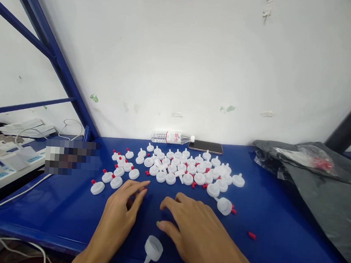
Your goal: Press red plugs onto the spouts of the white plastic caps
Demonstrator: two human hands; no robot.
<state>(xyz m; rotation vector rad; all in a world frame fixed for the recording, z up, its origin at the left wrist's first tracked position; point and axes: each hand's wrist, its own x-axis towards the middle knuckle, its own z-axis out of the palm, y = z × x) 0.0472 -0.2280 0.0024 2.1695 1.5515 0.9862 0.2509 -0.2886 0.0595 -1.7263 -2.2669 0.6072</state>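
My left hand (122,208) hovers over the blue table with thumb and forefinger close together. A bit of a small red cap (144,189) shows between their tips, mostly hidden. My right hand (191,224) is held palm down with thumb and forefinger bent and apart, nothing between them. Below its thumb, near the table's front edge, lies a white plastic funnel-shaped lid with a spout (153,248), tipped on its side and touched by neither hand. Left of my left hand stand several white lids with red caps on their spouts (116,182).
A heap of white lids without caps (170,178) and loose red caps covers the middle of the blue table (61,219). Behind lie a plastic bottle (173,137) and a phone (206,147). Grey plastic bags (315,197) are at right; power strips (7,170) and cables at left.
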